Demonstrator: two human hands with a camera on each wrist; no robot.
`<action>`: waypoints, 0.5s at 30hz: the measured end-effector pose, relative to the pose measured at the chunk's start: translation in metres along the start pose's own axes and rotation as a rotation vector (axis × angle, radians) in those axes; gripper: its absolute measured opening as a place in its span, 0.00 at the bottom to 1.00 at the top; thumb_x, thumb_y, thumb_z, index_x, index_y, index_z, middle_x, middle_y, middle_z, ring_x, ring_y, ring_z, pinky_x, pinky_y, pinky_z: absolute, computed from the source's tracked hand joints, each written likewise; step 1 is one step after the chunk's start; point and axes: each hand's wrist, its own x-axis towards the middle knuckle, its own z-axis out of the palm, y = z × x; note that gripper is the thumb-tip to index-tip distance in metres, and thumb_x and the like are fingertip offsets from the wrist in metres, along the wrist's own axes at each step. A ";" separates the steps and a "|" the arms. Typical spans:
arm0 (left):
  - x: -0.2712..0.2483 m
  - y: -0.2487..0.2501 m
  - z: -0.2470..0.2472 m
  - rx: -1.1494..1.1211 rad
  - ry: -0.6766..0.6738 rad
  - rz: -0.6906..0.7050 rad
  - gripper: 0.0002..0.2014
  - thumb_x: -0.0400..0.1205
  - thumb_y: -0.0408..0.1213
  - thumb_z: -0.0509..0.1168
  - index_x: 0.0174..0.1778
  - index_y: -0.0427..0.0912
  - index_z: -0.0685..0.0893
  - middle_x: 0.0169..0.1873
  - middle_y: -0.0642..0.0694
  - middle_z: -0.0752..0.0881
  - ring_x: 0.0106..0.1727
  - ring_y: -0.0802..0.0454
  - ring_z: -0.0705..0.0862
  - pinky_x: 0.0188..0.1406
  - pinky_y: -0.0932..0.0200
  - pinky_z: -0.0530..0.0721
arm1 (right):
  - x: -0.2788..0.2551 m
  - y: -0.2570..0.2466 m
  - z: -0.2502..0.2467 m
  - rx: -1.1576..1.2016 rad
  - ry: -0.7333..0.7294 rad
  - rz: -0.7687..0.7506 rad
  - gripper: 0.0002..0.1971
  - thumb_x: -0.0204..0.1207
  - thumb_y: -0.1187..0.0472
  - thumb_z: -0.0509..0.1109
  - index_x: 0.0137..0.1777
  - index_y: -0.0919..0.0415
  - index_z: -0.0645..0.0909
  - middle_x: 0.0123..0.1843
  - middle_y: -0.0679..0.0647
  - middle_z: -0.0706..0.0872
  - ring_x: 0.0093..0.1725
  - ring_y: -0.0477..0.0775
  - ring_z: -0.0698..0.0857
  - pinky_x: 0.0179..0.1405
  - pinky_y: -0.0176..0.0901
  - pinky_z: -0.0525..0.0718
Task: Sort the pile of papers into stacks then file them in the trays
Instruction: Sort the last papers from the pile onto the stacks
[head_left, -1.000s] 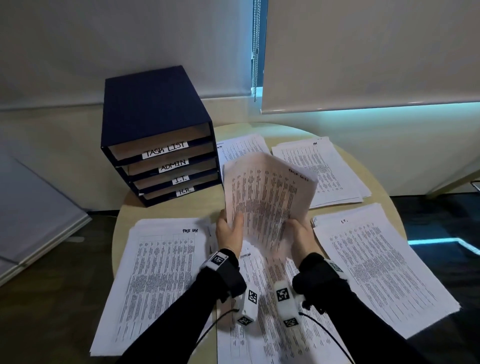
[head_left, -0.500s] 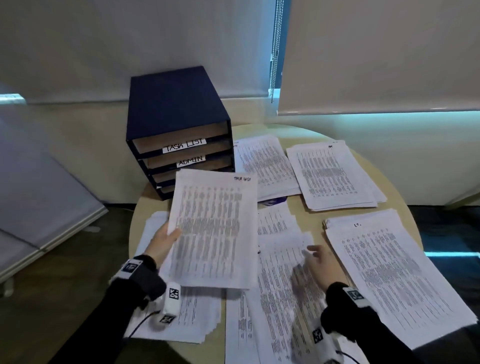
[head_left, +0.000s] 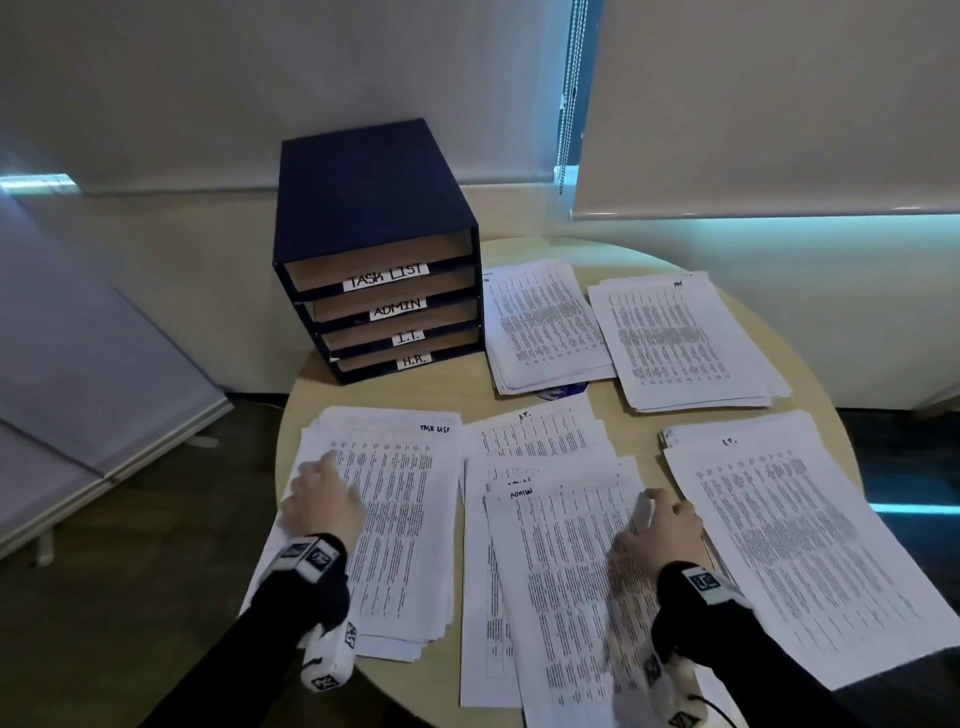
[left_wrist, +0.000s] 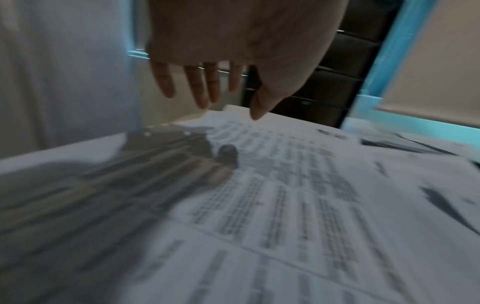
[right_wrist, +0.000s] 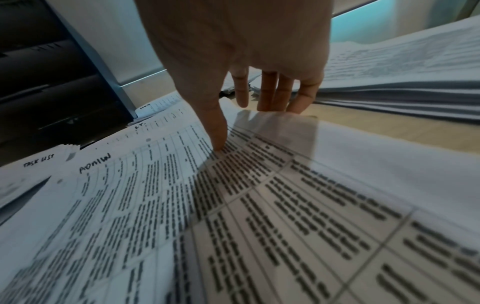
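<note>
The left hand (head_left: 323, 501), its grip slack with fingers straight and spread, holds nothing above the TASK LIST stack (head_left: 395, 519) at the left of the round bench (head_left: 628, 415), below the blue tray unit (head_left: 382, 249). In the middle lies the unsorted pile (head_left: 550, 571), topped by an ADMIN sheet (head_left: 566, 597). The right hand (head_left: 657, 532) pinches that sheet's lifted right edge between thumb and fingers, beside the I.T. stack (head_left: 800, 545).
</note>
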 end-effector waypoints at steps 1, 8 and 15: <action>-0.004 0.015 0.008 -0.023 0.009 0.134 0.24 0.83 0.44 0.63 0.76 0.51 0.67 0.72 0.43 0.69 0.68 0.42 0.74 0.67 0.43 0.76 | -0.001 0.000 -0.001 0.009 0.011 -0.001 0.32 0.70 0.55 0.76 0.71 0.57 0.65 0.65 0.64 0.72 0.64 0.64 0.73 0.62 0.52 0.75; -0.032 0.108 0.052 -0.174 -0.261 0.666 0.13 0.86 0.37 0.58 0.66 0.47 0.76 0.62 0.50 0.72 0.64 0.53 0.76 0.67 0.53 0.77 | -0.003 0.003 -0.010 0.222 0.092 -0.089 0.08 0.74 0.66 0.70 0.52 0.62 0.79 0.42 0.61 0.87 0.39 0.60 0.84 0.39 0.47 0.84; -0.018 0.124 0.067 -0.199 -0.415 0.548 0.12 0.83 0.35 0.61 0.62 0.44 0.80 0.51 0.48 0.76 0.51 0.51 0.79 0.56 0.59 0.76 | -0.005 0.013 -0.024 0.224 0.090 -0.126 0.08 0.77 0.63 0.69 0.53 0.59 0.76 0.39 0.58 0.87 0.39 0.61 0.85 0.38 0.46 0.80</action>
